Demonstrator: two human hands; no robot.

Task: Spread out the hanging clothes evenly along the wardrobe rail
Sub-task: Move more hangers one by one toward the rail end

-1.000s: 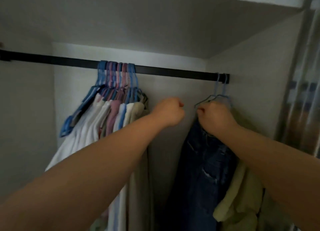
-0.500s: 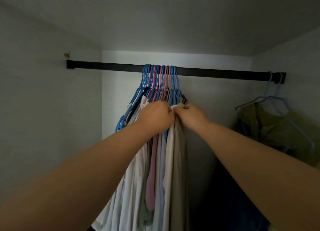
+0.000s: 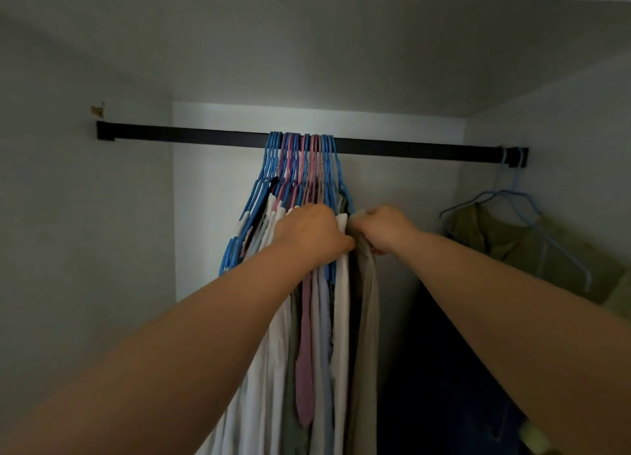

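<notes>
While clothes (image 3: 307, 318) bunch mid-rail (image 3: 409, 149), left hand (image 3: 307, 236) curls into bunch, right hand (image 3: 382, 229) pinches outermost olive garment (image 3: 367, 301). Slide its hanger rightward toward green shirt (image 3: 505, 236); hold bunch steady, avoid snagging neighbouring hooks.

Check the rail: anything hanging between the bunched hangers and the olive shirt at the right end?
No. In the head view the rail is bare between the bunched hangers and the olive shirt. Only the back wall shows behind that stretch.
</notes>
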